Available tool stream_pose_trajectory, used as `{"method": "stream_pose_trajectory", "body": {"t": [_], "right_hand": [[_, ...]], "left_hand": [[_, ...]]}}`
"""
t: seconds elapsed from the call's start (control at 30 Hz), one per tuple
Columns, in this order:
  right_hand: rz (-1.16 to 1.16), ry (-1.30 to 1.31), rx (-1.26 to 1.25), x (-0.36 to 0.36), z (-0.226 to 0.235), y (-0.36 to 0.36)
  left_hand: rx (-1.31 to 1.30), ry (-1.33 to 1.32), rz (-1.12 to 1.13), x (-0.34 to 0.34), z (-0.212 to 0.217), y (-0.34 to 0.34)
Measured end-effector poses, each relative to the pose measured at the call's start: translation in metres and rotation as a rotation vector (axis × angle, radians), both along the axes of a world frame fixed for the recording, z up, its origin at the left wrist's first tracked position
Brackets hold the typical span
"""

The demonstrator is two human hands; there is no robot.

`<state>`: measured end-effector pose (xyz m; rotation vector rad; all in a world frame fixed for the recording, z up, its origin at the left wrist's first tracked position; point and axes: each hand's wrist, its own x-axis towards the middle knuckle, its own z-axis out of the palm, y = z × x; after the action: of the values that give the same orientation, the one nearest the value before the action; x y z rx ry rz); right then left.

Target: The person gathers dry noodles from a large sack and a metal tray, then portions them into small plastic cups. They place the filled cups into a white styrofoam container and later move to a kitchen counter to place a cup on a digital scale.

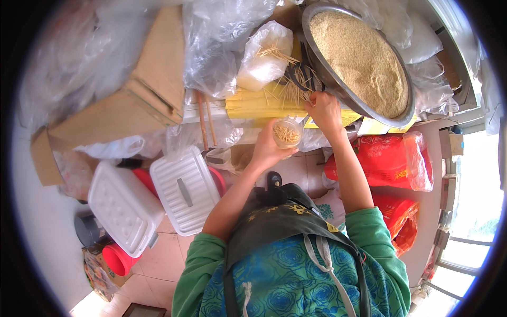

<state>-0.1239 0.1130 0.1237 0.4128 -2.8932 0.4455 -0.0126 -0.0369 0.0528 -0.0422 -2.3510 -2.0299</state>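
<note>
My left hand [265, 149] is closed around a small clear round jar [299, 138] whose mouth faces up and shows many toothpicks [286, 134] inside. To its right and a little farther away, my right hand [324, 109] has its fingers pinched together at the edge of a loose heap of toothpicks [289, 91]. What those fingers hold is too small to make out. Black-handled scissors [301, 78] lie at the heap. Under it is a yellow packet or board [248, 107]. A white plastic bag [268, 50] with more toothpicks on it sits just behind.
A metal basin [315, 50] full of tan grain or crumbs stands beside my right hand. Left are a cardboard box [121, 116] and crumpled clear plastic [211, 47]. White lidded bins [185, 190] and a red bucket [117, 259] stand below; red bags [388, 161] lie right.
</note>
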Motion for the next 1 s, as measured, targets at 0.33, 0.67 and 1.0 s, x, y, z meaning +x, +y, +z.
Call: {"method": "stream_pose_trajectory", "body": {"t": [0.33,0.67,1.0], "right_hand": [[0.005,-0.241,-0.154,-0.018,0.008,0.012],[0.117,-0.219,-0.253,0.039,0.027,0.018],[0.025,0.013,-0.268,0.023,0.005,-0.007]], "left_hand": [[-0.072,-0.121,0.005,-0.017,0.000,0.031],[-0.026,-0.079,-0.025,-0.016,0.010,0.026],[0.023,-0.047,-0.022,0.000,0.018,0.007]]}}
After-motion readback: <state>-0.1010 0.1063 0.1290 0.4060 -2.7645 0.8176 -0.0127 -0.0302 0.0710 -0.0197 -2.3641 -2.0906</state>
